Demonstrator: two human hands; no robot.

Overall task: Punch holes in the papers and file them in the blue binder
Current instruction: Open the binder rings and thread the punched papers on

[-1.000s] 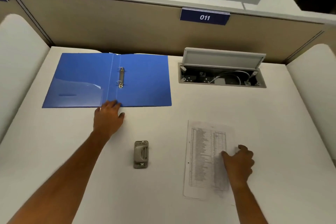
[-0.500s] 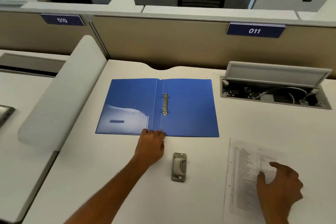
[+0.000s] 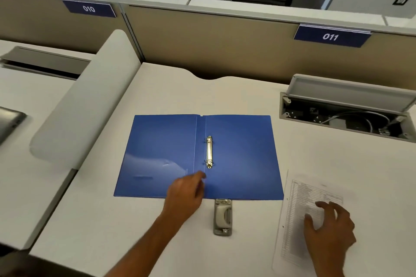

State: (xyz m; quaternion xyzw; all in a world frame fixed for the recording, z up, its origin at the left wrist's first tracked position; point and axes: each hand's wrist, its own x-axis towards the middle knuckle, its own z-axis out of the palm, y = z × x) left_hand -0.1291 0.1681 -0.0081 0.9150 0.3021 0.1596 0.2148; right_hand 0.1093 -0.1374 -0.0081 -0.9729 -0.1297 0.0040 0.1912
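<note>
Blue binder (image 3: 238, 155) lies open flat mid-tabletop (image 3: 157, 227), w/ its 2-ring metal clip (image 3: 209, 152) up the spine. Left hand (image 3: 185, 193) rests on the binder's near edge by the spine, fingers loose, not gripping anything. Grey hole punch (image 3: 222, 217) sits just beside that hand, touching the binder's near edge. Over twd the right edge, the papers (image 3: 299, 213) lie flat w/ the right hand (image 3: 329, 229) on top, fingers spread, pressing not clamped. Open cable box (image 3: 346, 110) at the far right.
</note>
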